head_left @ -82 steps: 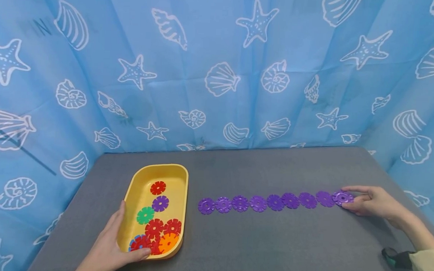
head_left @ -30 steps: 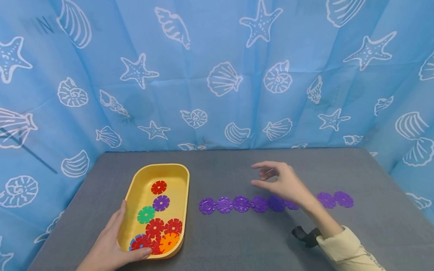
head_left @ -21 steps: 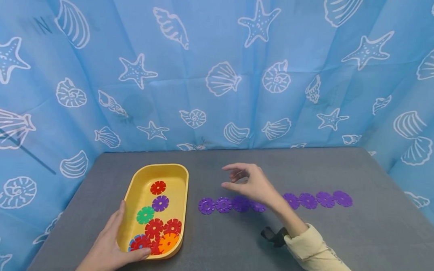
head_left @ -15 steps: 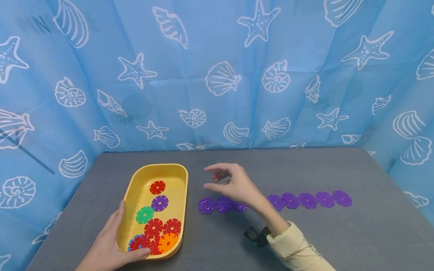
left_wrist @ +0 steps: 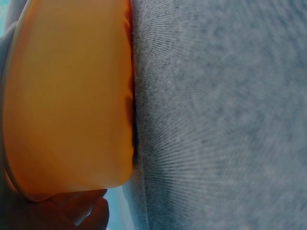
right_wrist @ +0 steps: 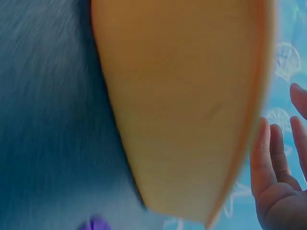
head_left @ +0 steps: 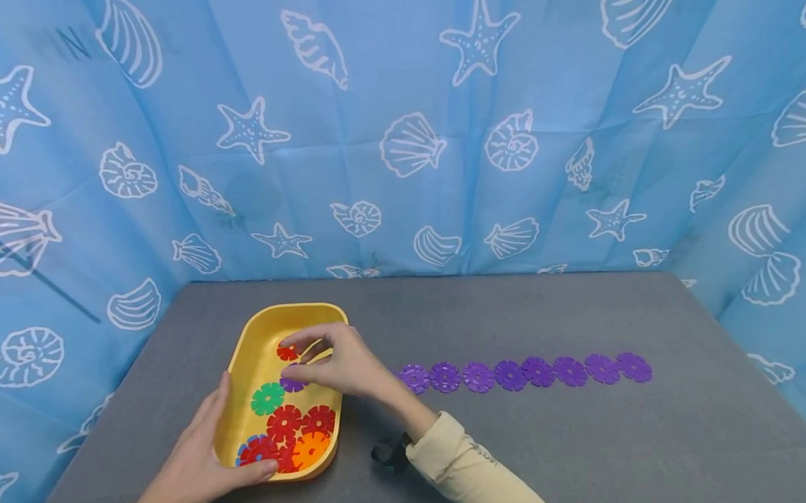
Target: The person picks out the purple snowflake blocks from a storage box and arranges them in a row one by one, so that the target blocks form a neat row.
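In the head view a yellow plastic tray (head_left: pixel 241 364) holds flower-shaped plastic discs. My left hand (head_left: pixel 198 453) grips its near left corner, fingers along the outer wall and thumb over the rim; the left wrist view has the tray's wall (left_wrist: pixel 72 105) filling its left side. My right hand (head_left: pixel 336 360) reaches over the right rim, thumb and fingers parted, nothing between them. Its thumb tip overlaps a purple disc (head_left: pixel 292 384), and its forefinger overlaps a red disc (head_left: pixel 285 351). The right wrist view catches the right hand's fingers (right_wrist: pixel 264 167) spread beside the tray.
A row of purple discs (head_left: pixel 538 371) stretches across the grey table (head_left: pixel 570 454) to the right of the tray; the right forearm covers its left end. Green (head_left: pixel 267 399), red and orange (head_left: pixel 310 450) discs lie in the tray. A blue shell-patterned curtain (head_left: pixel 405 206) hangs behind.
My right hand let go of the purple disc at the row's right end, then swept left above the row to the tray. My left hand keeps its grip on the tray.
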Demonstrator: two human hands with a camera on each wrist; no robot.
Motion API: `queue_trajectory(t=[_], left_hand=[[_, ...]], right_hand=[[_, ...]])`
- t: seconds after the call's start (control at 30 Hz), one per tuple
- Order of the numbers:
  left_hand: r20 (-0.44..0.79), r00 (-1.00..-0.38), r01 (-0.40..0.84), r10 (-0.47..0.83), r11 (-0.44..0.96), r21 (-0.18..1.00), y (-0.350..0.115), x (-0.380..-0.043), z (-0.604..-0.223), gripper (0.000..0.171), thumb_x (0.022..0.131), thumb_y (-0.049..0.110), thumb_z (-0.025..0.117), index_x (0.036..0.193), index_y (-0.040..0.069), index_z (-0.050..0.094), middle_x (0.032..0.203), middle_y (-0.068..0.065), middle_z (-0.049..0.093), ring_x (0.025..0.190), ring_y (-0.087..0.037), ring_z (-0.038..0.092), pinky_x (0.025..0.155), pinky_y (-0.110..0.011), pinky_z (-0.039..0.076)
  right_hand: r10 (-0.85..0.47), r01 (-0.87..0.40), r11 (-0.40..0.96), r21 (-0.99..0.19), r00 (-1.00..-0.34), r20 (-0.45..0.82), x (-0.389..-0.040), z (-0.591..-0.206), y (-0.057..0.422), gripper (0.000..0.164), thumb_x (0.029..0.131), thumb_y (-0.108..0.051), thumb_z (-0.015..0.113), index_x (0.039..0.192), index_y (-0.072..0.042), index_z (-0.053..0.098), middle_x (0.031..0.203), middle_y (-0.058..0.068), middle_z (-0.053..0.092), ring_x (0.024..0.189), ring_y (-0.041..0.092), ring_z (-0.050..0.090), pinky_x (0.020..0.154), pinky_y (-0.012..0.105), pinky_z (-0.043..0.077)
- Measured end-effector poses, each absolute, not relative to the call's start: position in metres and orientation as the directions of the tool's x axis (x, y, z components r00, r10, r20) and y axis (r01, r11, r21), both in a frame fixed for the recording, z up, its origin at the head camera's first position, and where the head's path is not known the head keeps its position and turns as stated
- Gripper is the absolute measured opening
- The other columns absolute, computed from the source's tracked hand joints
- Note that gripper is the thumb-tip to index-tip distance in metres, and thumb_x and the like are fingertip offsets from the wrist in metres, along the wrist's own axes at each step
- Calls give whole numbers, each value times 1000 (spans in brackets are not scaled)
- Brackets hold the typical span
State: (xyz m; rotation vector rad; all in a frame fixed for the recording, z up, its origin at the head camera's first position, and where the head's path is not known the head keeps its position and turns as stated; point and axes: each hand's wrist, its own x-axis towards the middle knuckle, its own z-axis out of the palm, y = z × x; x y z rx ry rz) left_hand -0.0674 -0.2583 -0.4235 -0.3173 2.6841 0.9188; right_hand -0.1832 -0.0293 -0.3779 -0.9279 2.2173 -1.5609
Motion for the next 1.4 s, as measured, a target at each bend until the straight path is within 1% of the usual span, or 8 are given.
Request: queue_trajectory(t=[0.13,0.27,0.53,0.7,0.83,0.97,1.17,1.4], left_hand=[[-327,-939,-287,-110,776,562,-259,-66,-423,144,69,68,82,164,17,-13,165,-25,16,129,-40,44,89,-45,62],[-323,-941,-280,-104,776,565,-260,-66,-424,142,71,67,82,164,17,-13,165,-25,16,129,-40,44,89,-44,62],[-326,-940,-278,-106,791,546,-260,-68,-424,142,71,68,81,164,15,-14,164,-26,16,130,-41,44,90,-45,62],[-330,-938,-279,-101,786,552,-260,-69,-425,141,73,67,80,164,15,-14,164,-26,16,130,-41,43,91,-46,61],[-321,-943,-267,-93,785,558,-260,-69,-425,138,76,65,79,164,14,-14,164,-26,17,132,-43,42,95,-51,59],[-308,-947,-253,-88,793,554,-260,-68,-425,138,76,65,79,164,14,-13,163,-25,18,133,-44,41,97,-54,57],[-315,-945,-261,-92,793,551,-259,-68,-424,138,75,66,79,164,13,-14,163,-25,18,133,-44,40,96,-52,58],[-316,-944,-265,-93,783,562,-260,-68,-424,138,76,64,79,164,12,-13,163,-26,18,133,-45,40,94,-50,59]], right_hand=[[-651,-336,194,-922,-747,136,-181,-386,-49,33,88,-16,81,120,-10,75,107,7,75,89,2,67,79,13,56],[-642,-362,268,-893,-758,115,-180,-394,-63,33,88,-17,81,120,-8,75,109,10,75,84,-2,66,72,10,55],[-567,-334,496,-802,-823,-7,-183,-398,-75,39,84,-13,85,122,-9,75,113,9,74,91,12,69,73,14,57],[-508,-299,601,-741,-859,-65,-183,-399,-80,40,80,-14,88,118,-9,77,114,5,76,99,14,67,84,20,59],[-488,-289,661,-693,-867,-103,-183,-400,-83,41,78,-13,89,117,-9,78,114,2,73,106,16,64,90,24,59],[-484,-305,702,-643,-867,-117,-183,-401,-84,39,78,-14,89,116,-9,78,109,2,69,101,14,59,90,24,58],[-493,-360,753,-551,-863,-110,-181,-401,-85,33,81,-18,88,110,-8,77,101,4,61,83,13,53,80,23,56],[-459,-314,765,-563,-878,-133,-178,-402,-88,30,81,-18,88,107,-7,77,106,7,59,86,16,53,79,25,58]])
